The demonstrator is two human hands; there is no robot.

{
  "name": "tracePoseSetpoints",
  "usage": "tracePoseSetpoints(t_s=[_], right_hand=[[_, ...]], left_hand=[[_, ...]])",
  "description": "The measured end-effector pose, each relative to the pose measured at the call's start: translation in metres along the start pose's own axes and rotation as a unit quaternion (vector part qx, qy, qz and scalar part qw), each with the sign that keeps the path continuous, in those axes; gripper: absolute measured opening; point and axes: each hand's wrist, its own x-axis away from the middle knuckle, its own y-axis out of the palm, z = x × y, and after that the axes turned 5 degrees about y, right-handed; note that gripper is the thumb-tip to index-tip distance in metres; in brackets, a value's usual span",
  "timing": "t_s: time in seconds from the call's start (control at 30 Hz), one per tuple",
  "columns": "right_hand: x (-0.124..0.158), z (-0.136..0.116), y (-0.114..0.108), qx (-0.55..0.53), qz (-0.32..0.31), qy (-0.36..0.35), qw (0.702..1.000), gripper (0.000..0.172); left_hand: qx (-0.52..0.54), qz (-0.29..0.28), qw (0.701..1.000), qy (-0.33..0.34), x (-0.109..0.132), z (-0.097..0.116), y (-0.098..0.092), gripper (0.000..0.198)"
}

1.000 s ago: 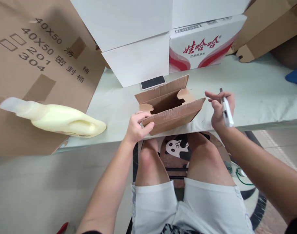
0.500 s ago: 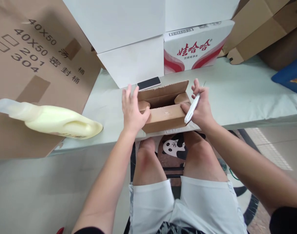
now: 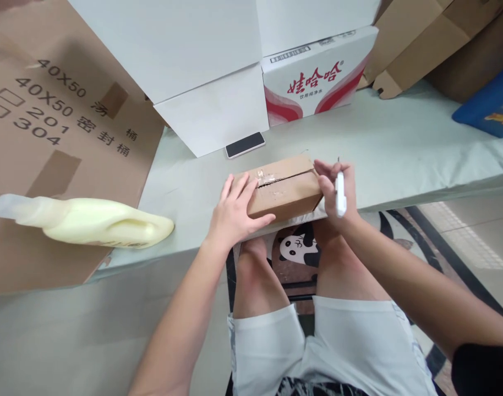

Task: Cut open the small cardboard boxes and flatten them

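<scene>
On the far left, a big brown carton point(image 3: 49, 137) with printed numbers leans at the counter point(image 3: 400, 148), and a pale yellow bottle point(image 3: 98, 223) lies on its side in front of it. Behind, white boxes point(image 3: 193, 66) are stacked, and beside them stands a white and red case point(image 3: 317, 77); more brown cardboard point(image 3: 420, 44) and a blue thing point(image 3: 486, 107) are at the far right. At the near edge of the counter, above the person's knees, sits the small box point(image 3: 286, 190). Half a second ago its flaps were standing up and the inside was visible; now they are folded flat and meet in a seam on top, where some old tape remains. So the box is closed but, as I judge, not sealed. The left hand point(image 3: 235, 212) lies flat with spread fingers on the left part of the top and presses it down, gripping nothing. The right hand point(image 3: 336, 190) touches the right end of the box and is curled around a white cutter point(image 3: 340, 192), which it held already a second ago. A dark phone point(image 3: 245, 144) lies just behind the box, apart from it.
</scene>
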Motion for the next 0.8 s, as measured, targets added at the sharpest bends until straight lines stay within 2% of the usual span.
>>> tracePoseSetpoints(t_s=[0.07, 0.13, 0.23, 0.3, 0.33, 0.37, 0.4, 0.43, 0.5, 0.53, 0.57, 0.6, 0.67, 0.7, 0.73, 0.77, 0.8], right_hand=[[0.013, 0.012, -0.009, -0.008, 0.029, 0.033, 0.999, 0.031], [0.025, 0.023, -0.014, -0.001, 0.026, 0.068, 0.997, 0.029], [0.037, 0.031, -0.006, 0.009, -0.054, 0.085, 0.995, 0.03], [0.04, 0.023, 0.008, 0.007, -0.115, 0.052, 0.992, 0.034], [0.04, 0.016, 0.016, 0.007, -0.143, 0.023, 0.989, 0.036], [0.039, 0.006, 0.024, 0.008, -0.156, -0.011, 0.988, 0.038], [0.038, -0.005, 0.029, 0.006, -0.165, -0.044, 0.985, 0.038], [0.037, -0.017, 0.033, 0.003, -0.176, -0.075, 0.982, 0.037], [0.033, -0.04, 0.034, 0.021, -0.197, -0.129, 0.972, 0.035], [0.031, -0.05, 0.031, 0.047, -0.209, -0.143, 0.966, 0.032], [0.029, -0.058, 0.025, 0.081, -0.216, -0.141, 0.963, 0.03], [0.027, -0.064, 0.019, 0.114, -0.219, -0.131, 0.96, 0.028], [0.024, -0.07, 0.004, 0.174, -0.221, -0.099, 0.955, 0.022], [0.024, -0.071, -0.002, 0.196, -0.223, -0.091, 0.951, 0.02], [0.025, -0.07, -0.006, 0.215, -0.229, -0.088, 0.945, 0.018], [0.027, -0.069, -0.009, 0.23, -0.239, -0.092, 0.939, 0.018], [0.029, -0.067, -0.008, 0.242, -0.251, -0.1, 0.932, 0.018]], left_hand=[[0.007, -0.015, 1.0, -0.002, 0.005, -0.007, -0.001, 0.082], [0.032, 0.01, 0.999, -0.005, 0.013, -0.024, -0.002, 0.08], [0.116, 0.08, 0.99, -0.031, 0.028, -0.055, -0.002, 0.086], [0.198, 0.133, 0.969, -0.072, 0.034, -0.066, 0.0, 0.086], [0.26, 0.153, 0.948, -0.104, 0.035, -0.066, 0.002, 0.083], [0.342, 0.164, 0.915, -0.14, 0.036, -0.062, 0.005, 0.078], [0.445, 0.162, 0.862, -0.18, 0.035, -0.053, 0.01, 0.069], [0.484, 0.137, 0.84, -0.201, 0.033, -0.042, 0.016, 0.064], [0.544, 0.084, 0.799, -0.243, 0.029, -0.016, 0.033, 0.068], [0.566, 0.061, 0.782, -0.253, 0.028, -0.004, 0.043, 0.071], [0.601, 0.032, 0.75, -0.276, 0.027, 0.006, 0.053, 0.074], [0.61, 0.014, 0.734, -0.299, 0.027, 0.013, 0.063, 0.073], [0.595, -0.008, 0.743, -0.305, 0.032, 0.017, 0.078, 0.059], [0.565, -0.015, 0.771, -0.294, 0.035, 0.015, 0.08, 0.048], [0.494, -0.013, 0.83, -0.258, 0.037, 0.011, 0.079, 0.037], [0.394, 0.037, 0.893, -0.215, 0.038, 0.007, 0.073, 0.028], [0.291, 0.137, 0.928, -0.19, 0.036, 0.002, 0.063, 0.022]])
